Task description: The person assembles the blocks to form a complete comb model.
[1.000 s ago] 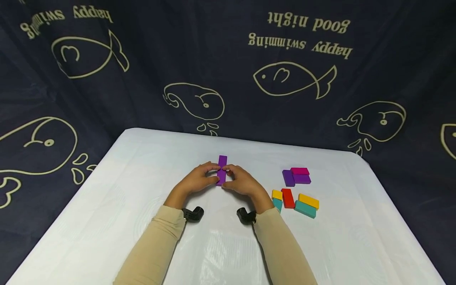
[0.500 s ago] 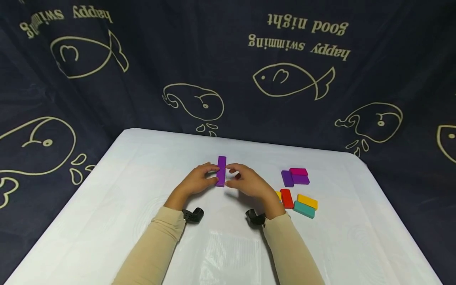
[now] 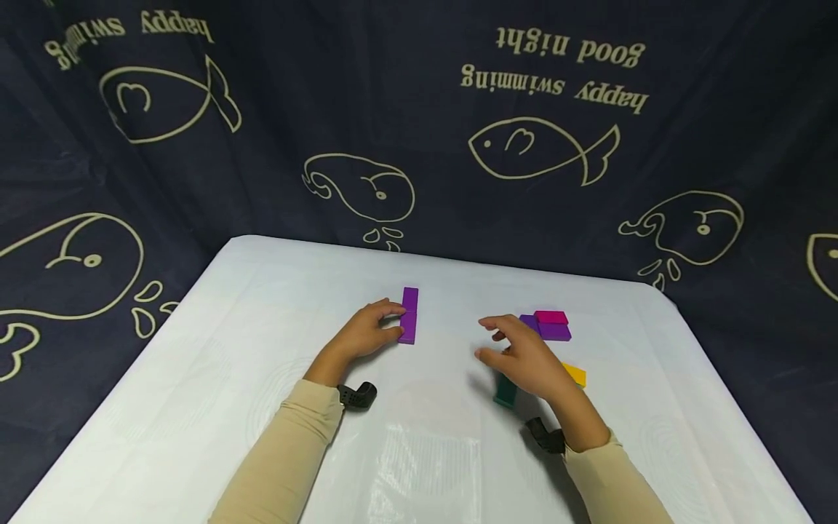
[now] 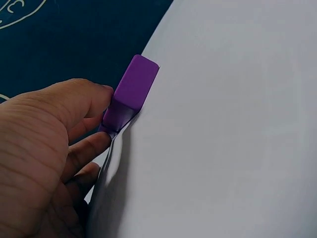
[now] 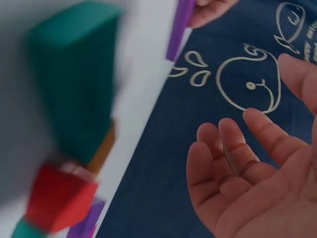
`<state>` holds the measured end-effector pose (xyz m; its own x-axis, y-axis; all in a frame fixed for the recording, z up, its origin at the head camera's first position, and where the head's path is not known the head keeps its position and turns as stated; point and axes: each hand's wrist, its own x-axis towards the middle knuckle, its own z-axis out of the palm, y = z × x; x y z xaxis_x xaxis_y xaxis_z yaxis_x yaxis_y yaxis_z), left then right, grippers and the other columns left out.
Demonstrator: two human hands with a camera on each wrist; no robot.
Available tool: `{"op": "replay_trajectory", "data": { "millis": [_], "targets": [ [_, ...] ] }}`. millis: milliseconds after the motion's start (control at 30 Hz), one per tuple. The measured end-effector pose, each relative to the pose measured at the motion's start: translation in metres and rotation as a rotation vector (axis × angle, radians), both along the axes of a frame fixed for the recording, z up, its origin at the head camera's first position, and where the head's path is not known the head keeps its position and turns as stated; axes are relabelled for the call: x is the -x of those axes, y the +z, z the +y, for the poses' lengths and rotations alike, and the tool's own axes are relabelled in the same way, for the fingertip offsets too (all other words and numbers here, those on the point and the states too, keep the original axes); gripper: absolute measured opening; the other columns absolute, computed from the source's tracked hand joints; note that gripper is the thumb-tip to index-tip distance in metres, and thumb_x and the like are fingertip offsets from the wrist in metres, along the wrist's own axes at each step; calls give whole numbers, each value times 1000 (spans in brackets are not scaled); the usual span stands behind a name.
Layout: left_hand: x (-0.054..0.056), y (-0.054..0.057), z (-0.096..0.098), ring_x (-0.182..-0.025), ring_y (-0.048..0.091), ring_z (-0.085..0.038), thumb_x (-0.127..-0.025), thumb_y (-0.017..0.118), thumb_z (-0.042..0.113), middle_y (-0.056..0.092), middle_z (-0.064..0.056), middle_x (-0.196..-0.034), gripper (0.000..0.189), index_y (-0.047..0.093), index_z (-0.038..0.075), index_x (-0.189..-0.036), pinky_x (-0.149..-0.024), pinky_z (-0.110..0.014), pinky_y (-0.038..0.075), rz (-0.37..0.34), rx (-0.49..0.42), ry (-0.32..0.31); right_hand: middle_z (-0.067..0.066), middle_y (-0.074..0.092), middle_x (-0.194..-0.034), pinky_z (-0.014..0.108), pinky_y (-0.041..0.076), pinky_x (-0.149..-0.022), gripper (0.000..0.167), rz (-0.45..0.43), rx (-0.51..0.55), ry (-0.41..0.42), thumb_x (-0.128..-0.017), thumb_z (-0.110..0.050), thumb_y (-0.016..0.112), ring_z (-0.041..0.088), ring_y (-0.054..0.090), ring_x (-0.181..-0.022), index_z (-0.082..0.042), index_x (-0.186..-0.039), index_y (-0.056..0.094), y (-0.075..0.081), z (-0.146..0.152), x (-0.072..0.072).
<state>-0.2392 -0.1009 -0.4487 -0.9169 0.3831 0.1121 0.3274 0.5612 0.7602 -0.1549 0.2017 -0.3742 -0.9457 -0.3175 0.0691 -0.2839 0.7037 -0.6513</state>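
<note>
Where left hand touches, purple blocks, oblong, end-to-end

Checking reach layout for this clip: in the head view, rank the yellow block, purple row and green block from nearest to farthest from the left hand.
1. Purple row: right at the left hand's fingertips.
2. Green block: off to the right, partly hidden by the right hand.
3. Yellow block: farther right, beyond the right hand.
</note>
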Motion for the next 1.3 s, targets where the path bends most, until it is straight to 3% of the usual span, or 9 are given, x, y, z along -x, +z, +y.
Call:
{"op": "replay_trajectory", "data": {
  "millis": [333,733,1000,1200,1300],
  "targets": [
    [-3,1,-2,-140,36,-42,-90,68,20,48,-21,-146,40,65,8,-128,-115,-55,27,3,3,-1,8,60,-112,40,52,-83,51,1,-81,-66,-89,-23,76,24,55,-97,-2,-131,58,-21,39,-24],
    [-1,1,0,-142,34,-39,-91,68,22,48,-18,-147,40,65,11,-129,-116,-54,26,-13,14,6,2,60,-101,37,52,-80,45,-72,-132,-39,-87,-26,77,18,55,-92,-1,-123,63,-26,51,-30],
    [-2,3,0,-141,35,-39,-90,68,22,48,-19,-147,41,65,10,-129,-116,-54,26,-22,-4,6,5,61,-114,45,52,-89,50,-93,-168,-28,-84,-25,80,21,56,-99,-4,-126,62,-31,50,-32],
    [-2,2,0,-142,35,-39,-90,68,21,47,-19,-148,40,65,10,-129,-116,-53,26,-28,14,18,14,56,-133,54,46,-100,56,-94,-212,-45,-82,-27,82,31,53,-117,-4,-129,61,-34,46,-32],
    [-2,3,1,-142,34,-38,-90,68,21,48,-18,-147,41,65,10,-129,-116,-53,26,-22,9,6,14,54,-135,55,46,-100,57,-85,-240,-55,-81,-27,83,32,53,-118,-4,-128,62,-34,44,-32]
  ]
}}
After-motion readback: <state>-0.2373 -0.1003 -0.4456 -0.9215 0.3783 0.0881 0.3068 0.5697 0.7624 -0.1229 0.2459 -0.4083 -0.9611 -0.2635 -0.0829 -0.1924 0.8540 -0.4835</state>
